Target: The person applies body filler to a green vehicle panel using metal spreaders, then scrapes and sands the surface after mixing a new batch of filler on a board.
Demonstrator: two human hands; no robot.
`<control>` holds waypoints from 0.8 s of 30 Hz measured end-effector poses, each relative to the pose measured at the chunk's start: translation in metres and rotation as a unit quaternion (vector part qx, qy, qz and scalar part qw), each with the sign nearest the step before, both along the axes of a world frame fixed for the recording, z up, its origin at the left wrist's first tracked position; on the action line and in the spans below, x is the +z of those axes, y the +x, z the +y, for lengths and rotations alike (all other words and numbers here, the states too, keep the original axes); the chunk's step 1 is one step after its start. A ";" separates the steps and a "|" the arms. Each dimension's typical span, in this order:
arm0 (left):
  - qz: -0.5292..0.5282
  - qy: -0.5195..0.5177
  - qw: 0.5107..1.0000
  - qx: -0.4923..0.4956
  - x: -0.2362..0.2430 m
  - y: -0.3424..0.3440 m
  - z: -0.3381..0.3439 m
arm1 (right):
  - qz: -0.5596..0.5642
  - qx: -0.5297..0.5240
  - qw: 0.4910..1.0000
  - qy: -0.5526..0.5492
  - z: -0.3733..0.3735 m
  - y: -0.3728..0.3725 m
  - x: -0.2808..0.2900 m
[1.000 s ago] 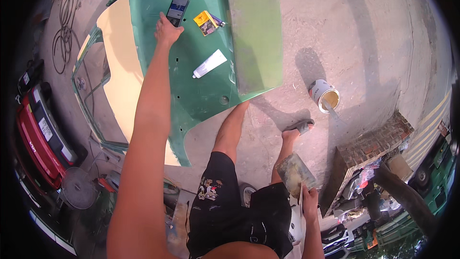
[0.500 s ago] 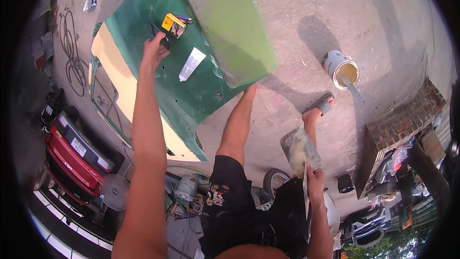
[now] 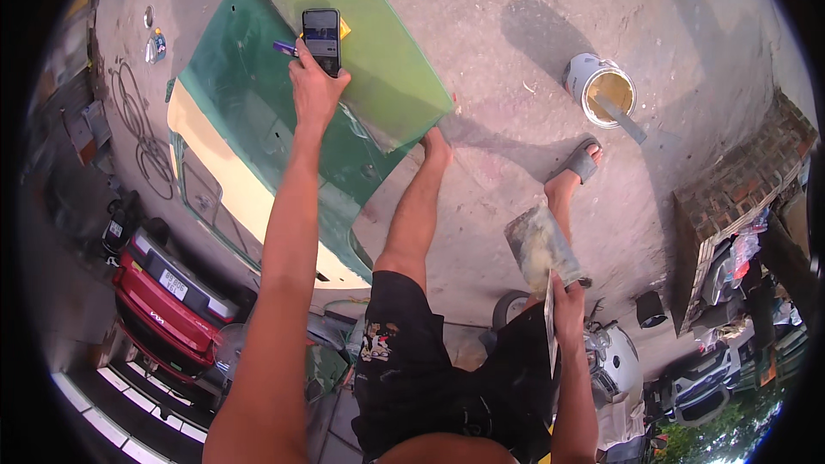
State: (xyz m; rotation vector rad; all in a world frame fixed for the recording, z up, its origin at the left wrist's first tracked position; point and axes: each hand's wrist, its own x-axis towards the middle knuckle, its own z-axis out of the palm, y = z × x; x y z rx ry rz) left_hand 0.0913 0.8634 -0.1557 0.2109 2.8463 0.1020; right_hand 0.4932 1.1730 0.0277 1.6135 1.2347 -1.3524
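Observation:
My left hand (image 3: pixel 316 86) grips a black phone (image 3: pixel 322 41), screen up, at the seam between a dark-green car panel (image 3: pixel 223 69) with a cream section and a light-green part (image 3: pixel 378 43). A yellow packet (image 3: pixel 344 27) shows behind the phone, with a purple tube-like item (image 3: pixel 284 48) beside it; the white tube is hidden behind my hand or arm. My right hand (image 3: pixel 567 301) holds a smeared flat board (image 3: pixel 533 236) and a long, thin flat tool (image 3: pixel 551 335) near my right thigh.
An open can (image 3: pixel 608 91) with a wide blade in it stands right of the panel. A brick ledge (image 3: pixel 730 189) with clutter lines the right side. A red car (image 3: pixel 163 292), hoses (image 3: pixel 137 120) and a bottle (image 3: pixel 156 47) lie leftward. My bare left foot (image 3: pixel 434 146) touches the panel's edge.
My left hand turned the phone from tilted to screen-up and shifted it up and right over the yellow packet. The white tube went out of sight. The whole view has shifted.

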 end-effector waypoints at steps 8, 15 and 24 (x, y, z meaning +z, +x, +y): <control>-0.096 0.063 0.990 0.077 0.045 0.074 0.020 | 0.061 0.003 0.998 0.025 -0.017 0.023 -0.018; -0.013 0.037 0.996 -0.082 0.015 0.071 0.003 | 0.098 -0.029 0.995 -0.013 -0.022 -0.012 -0.016; -0.600 0.504 0.589 0.198 0.094 0.189 0.119 | 0.132 -0.151 0.956 -0.213 0.020 -0.065 -0.030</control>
